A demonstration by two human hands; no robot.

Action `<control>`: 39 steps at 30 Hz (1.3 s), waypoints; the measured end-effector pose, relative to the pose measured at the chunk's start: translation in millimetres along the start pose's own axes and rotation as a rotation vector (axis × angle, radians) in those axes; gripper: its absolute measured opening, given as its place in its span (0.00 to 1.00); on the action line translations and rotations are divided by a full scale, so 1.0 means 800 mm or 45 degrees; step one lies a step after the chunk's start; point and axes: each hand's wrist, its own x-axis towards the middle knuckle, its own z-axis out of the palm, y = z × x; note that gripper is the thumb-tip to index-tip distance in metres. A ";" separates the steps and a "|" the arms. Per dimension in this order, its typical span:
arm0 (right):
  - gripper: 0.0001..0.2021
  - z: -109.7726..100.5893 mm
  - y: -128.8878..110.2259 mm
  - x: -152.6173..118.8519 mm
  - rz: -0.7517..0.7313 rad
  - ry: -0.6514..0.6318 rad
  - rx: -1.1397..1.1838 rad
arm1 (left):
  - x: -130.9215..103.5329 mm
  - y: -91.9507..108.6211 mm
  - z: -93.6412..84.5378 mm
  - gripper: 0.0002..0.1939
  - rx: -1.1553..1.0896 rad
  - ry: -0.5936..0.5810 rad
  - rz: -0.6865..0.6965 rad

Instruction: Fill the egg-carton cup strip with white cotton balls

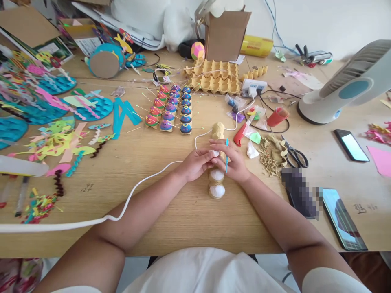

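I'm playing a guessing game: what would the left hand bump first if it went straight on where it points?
The left hand would probably bump the right hand; they look close, maybe already touching.

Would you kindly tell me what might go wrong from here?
The white cable runs across the left arm, so a sweep of that arm might tug it. The blue stick in the right hand could dent the white lumps nearby on the carton strip. The brown scraps lie beside the right hand, so bits might stick to the white piece being pinched.
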 end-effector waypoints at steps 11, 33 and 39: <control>0.11 0.007 -0.008 0.000 0.023 0.065 0.035 | -0.004 0.008 -0.011 0.26 0.082 -0.129 -0.019; 0.19 0.004 -0.003 -0.008 0.064 0.057 -0.047 | -0.002 0.007 -0.006 0.29 0.196 0.191 0.168; 0.20 0.005 -0.002 -0.010 0.097 0.117 -0.085 | -0.004 0.008 0.001 0.38 0.175 0.181 0.174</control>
